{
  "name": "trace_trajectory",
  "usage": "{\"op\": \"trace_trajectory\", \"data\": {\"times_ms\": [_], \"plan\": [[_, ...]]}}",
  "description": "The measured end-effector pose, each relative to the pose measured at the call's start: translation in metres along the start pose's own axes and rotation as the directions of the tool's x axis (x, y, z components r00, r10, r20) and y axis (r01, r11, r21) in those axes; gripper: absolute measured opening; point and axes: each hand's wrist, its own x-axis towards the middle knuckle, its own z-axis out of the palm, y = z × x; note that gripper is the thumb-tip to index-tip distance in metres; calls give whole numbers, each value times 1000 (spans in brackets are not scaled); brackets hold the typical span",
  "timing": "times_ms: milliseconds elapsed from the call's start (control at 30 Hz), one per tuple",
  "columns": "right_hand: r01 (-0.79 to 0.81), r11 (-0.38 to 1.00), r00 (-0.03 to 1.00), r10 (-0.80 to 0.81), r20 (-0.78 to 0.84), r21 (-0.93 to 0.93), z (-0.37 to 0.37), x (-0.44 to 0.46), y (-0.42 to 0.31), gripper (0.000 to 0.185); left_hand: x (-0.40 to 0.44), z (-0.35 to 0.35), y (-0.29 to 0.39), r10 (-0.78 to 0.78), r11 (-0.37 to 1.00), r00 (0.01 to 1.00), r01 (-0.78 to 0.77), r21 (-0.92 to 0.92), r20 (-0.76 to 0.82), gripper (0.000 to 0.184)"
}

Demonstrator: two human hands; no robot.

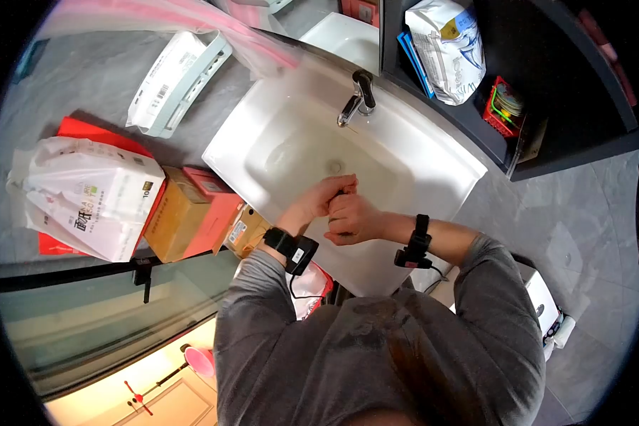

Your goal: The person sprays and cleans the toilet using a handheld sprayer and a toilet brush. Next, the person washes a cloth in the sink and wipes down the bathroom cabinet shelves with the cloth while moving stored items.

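Over the near part of the white sink, my two hands meet and touch each other. My left hand has its fingers curled in, their tips beside the knuckles of the other hand. Closed like a fist, my right hand presses against the left palm side. Whatever lies between them, if anything, is hidden. The chrome faucet stands at the sink's back edge, beyond both hands. Below the fingertips the drain shows in the basin. Each wrist wears a black strap with a small device.
Plastic-wrapped tissue packs and a cardboard box stand left of the sink. A pale green rack is on the upper left. At the right, a dark shelf holds a white bag and a red basket.
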Motion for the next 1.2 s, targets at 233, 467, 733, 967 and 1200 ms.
{"op": "trace_trajectory", "data": {"times_ms": [233, 467, 733, 967, 1200], "plan": [[217, 973, 895, -168, 412, -74, 28, -38, 28, 18, 24, 5, -5, 52, 451, 992, 82, 889, -118, 23], [94, 961, 636, 143, 758, -260, 46, -56, 55, 18, 43, -1, -20, 401, -64, 916, 36, 997, -7, 30], [-174, 976, 734, 216, 644, -129, 60, -60, 76, 13, 44, -2, -28, 719, -193, 690, 82, 978, 84, 24], [-111, 989, 858, 144, 493, -96, 54, -47, 58, 10, 28, 4, -36, 856, -194, 509, 155, 969, 89, 21], [468, 868, 622, -190, 760, -166, 37, -16, 26, 12, -17, -1, -31, 911, 30, 409, 77, 997, -59, 21]]}}
